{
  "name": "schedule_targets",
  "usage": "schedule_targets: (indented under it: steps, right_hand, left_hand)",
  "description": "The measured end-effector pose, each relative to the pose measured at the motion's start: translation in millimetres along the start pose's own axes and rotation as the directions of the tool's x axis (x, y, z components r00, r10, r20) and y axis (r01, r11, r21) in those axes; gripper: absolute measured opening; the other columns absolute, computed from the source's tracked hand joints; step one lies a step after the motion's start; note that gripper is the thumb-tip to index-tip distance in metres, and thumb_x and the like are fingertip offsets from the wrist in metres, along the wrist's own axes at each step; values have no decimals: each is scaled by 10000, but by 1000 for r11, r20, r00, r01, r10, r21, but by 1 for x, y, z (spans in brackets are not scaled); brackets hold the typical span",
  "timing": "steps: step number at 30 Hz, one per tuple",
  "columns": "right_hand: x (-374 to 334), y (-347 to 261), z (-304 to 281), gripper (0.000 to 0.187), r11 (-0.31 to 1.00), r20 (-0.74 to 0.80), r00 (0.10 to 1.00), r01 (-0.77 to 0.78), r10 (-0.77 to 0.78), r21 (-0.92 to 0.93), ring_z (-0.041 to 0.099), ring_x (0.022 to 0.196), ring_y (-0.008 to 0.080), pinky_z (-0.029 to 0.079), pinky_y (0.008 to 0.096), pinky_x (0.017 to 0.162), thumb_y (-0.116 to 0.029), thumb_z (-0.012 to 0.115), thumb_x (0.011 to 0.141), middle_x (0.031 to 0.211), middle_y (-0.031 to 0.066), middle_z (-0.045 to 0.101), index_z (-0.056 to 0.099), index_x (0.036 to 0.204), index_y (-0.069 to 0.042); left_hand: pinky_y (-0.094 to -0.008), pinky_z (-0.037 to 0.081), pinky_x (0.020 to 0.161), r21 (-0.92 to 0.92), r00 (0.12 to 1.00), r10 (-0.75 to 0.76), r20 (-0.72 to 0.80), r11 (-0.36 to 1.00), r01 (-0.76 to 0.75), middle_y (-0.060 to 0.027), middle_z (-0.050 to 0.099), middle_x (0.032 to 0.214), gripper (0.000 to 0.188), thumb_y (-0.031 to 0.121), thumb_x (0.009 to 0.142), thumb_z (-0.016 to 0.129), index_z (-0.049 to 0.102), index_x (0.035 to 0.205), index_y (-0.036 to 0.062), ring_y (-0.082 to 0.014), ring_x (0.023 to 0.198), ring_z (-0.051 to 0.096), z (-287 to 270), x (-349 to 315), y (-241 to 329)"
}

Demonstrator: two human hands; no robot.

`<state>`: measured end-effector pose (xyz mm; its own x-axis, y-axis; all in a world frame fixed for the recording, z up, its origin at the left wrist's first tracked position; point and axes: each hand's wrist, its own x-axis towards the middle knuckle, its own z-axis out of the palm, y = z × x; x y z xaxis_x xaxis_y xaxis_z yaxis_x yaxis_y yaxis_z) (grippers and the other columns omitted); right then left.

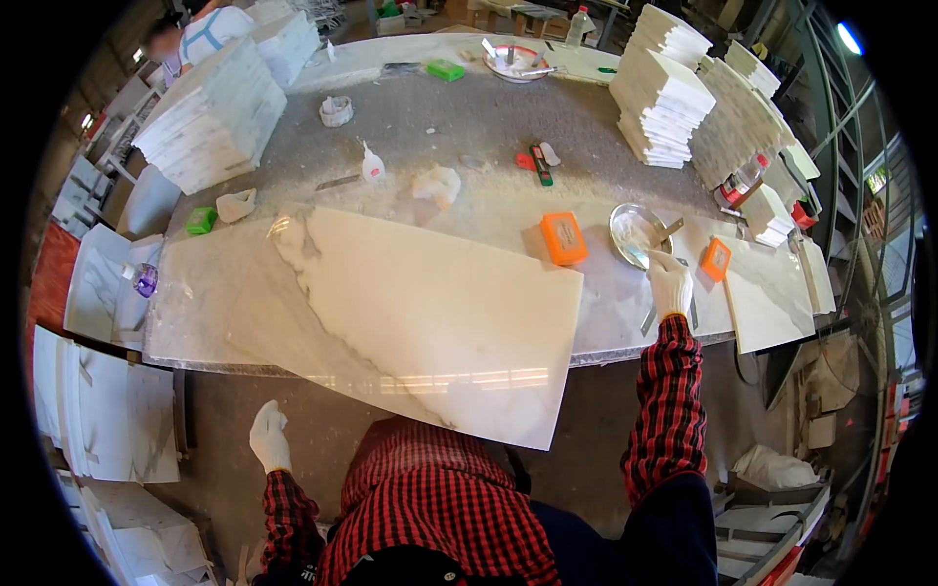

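Note:
My right hand (670, 285), in a white knit glove, is closed at the near rim of a round metal bowl (640, 227) holding pale paste. Whatever its fingers grip is hidden; thin metal blades lie on the table beside the wrist. A flat scraper (671, 230) leans out of the bowl. Low at my left side, off the table, hangs my gloved left hand (270, 437), its fingers curled with nothing visible in them. A polished white marble slab (440, 313) with a grey vein lies before me, overhanging the near table edge. Orange blocks (564, 238) (716, 259) flank the bowl.
Tall stacks of marble pieces (210, 117) (664, 98) stand at both sides of the table. Farther back are a white squeeze bottle (372, 163), a crumpled white lump (437, 186), a green block (446, 69) and a tool-filled dish (518, 61). A person (210, 27) is at far left.

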<state>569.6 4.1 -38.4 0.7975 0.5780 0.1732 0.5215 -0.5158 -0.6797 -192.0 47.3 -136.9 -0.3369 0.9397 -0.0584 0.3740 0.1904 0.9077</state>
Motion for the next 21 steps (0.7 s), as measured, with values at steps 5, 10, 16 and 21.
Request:
schedule_targets:
  steps: [5, 10, 16, 21]
  right_hand:
    - [6, 3, 6, 293, 999, 52, 999, -5, 3, 51, 723, 787, 248, 545, 362, 763, -261, 634, 907, 827, 135, 753, 813, 1077, -102]
    - [7, 11, 3, 302, 916, 155, 983, -151, 100, 372, 607, 659, 97, 461, 250, 607, -168, 647, 915, 728, 48, 687, 788, 1124, -2]
    - [-18, -5, -2, 362, 766, 252, 952, -293, 175, 573, 490, 648, 27, 340, 196, 556, -169, 629, 952, 831, -17, 633, 735, 1254, 0]
    - [-30, -14, -1, 363, 781, 203, 956, -289, 209, 554, 493, 657, 32, 354, 198, 567, -180, 630, 960, 850, -18, 636, 733, 1256, 5]
  left_hand:
    - [-264, 487, 670, 95, 980, -200, 1, 975, 199, -28, 674, 814, 322, 52, 963, 611, 720, 1245, -56, -99, 703, 588, -11, -4, -45]
    - [-292, 507, 640, 332, 948, -314, 50, 901, 280, -70, 706, 779, 394, 31, 930, 575, 723, 1294, 0, -131, 671, 633, -16, -11, -75]
    - [-351, 530, 595, 268, 824, -550, 138, 821, 503, -129, 710, 728, 566, 2, 898, 563, 619, 1455, 91, -206, 595, 658, -30, 0, -119]
    - [-354, 568, 616, 378, 759, -640, 121, 737, 561, -148, 731, 767, 634, 105, 938, 578, 501, 1561, 191, -208, 643, 713, -14, -8, -82]
